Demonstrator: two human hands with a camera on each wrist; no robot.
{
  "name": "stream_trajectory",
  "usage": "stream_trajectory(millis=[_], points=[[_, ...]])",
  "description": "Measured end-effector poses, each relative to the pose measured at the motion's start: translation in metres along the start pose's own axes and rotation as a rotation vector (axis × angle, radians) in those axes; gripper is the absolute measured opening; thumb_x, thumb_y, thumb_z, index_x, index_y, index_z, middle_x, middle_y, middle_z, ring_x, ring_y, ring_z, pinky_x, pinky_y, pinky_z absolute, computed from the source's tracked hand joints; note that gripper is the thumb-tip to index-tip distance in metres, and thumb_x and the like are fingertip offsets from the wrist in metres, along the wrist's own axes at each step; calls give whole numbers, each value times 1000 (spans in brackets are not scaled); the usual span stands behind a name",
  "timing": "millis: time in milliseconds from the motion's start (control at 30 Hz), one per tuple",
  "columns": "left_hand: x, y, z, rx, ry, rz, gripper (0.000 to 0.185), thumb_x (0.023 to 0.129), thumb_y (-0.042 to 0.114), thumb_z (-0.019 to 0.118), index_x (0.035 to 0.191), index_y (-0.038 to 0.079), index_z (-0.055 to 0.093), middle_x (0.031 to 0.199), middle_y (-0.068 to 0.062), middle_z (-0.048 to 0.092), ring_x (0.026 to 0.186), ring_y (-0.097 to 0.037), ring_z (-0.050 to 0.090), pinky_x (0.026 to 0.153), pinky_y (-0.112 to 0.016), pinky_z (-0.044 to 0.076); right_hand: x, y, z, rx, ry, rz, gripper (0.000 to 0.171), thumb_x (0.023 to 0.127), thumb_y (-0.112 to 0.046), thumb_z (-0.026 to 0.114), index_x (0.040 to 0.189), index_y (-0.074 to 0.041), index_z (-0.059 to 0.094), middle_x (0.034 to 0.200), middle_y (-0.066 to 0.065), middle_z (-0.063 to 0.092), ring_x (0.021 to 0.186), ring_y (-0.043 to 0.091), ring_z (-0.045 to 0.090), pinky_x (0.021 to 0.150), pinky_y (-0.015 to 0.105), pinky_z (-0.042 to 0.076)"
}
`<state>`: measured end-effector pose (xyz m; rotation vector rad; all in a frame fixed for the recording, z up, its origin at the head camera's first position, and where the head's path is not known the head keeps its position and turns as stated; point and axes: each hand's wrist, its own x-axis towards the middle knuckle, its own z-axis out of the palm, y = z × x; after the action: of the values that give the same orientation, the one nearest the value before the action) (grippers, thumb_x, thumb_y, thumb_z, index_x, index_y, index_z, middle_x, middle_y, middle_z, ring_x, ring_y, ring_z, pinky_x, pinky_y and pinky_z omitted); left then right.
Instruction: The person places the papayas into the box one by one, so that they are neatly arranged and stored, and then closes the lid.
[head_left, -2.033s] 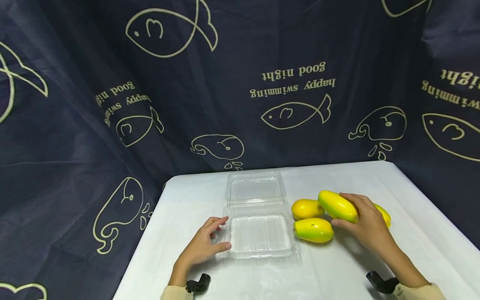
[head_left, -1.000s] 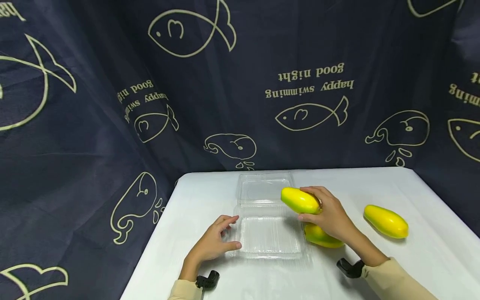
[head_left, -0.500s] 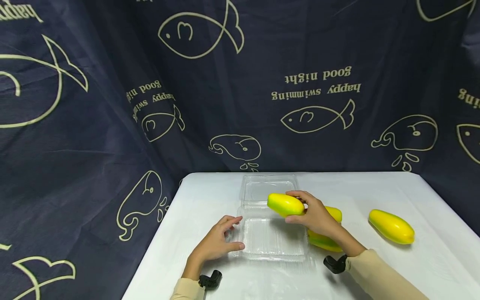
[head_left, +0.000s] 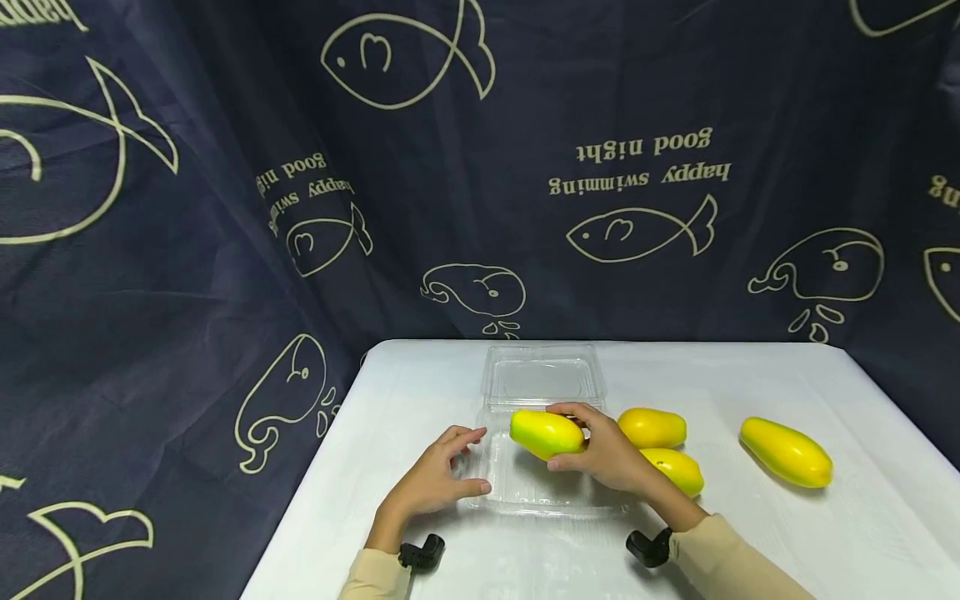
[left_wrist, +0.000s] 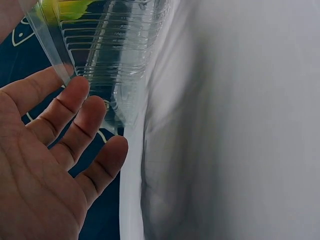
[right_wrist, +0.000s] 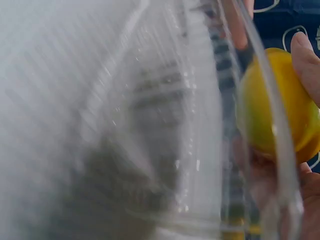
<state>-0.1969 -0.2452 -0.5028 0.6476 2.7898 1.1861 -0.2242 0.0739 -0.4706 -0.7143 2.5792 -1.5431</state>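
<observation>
On a white worktop [head_left: 750, 533], the left hand [head_left: 433, 482], fingers loose and holding nothing, rests against the clear clamshell box [head_left: 525, 492], apparently steadying it, while the right hand [head_left: 603, 454] grips a yellow-green mango [head_left: 543, 433] just above the tray. Three more mangoes [head_left: 786, 452] wait at right, within reach.

The box [head_left: 540, 467] is clear, ribbed, glossy plastic; the mangoes [head_left: 546, 433] look smooth and shiny; the tabletop [head_left: 750, 533] cloth is matt.
</observation>
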Motion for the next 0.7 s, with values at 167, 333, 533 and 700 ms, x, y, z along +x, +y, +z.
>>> stream_trajectory(millis=[167,333,533,700], points=[[1,1,-1,-3,-7,-7,84,79,49,82,152,26,46,136,6,54,116,-14,52,91,-33,48,-2,0,11,-8,-66,-8,78,67,-37,93,136,-22,58,133,-4,61,108,20,59,85,27,52],[1,0,-2,-1,-6,-2,83,80,49,81,152,25,46,136,6,53,116,-14,52,93,-36,49,-3,2,20,14,-141,-9,74,72,-29,91,136,-19,57,129,-4,62,109,21,58,87,29,51],[1,-1,-1,-7,0,-2,83,79,50,82,151,25,47,135,7,54,117,-15,53,95,-40,49,-3,5,29,0,-193,-22,72,73,-31,90,135,-18,57,127,-5,63,109,18,59,89,30,50],[2,-1,0,-1,-4,-2,84,79,53,81,151,26,46,136,6,53,117,-15,53,95,-38,48,-2,3,33,0,-224,-18,71,75,-31,89,136,-16,56,129,-5,62,108,17,60,89,30,50]])
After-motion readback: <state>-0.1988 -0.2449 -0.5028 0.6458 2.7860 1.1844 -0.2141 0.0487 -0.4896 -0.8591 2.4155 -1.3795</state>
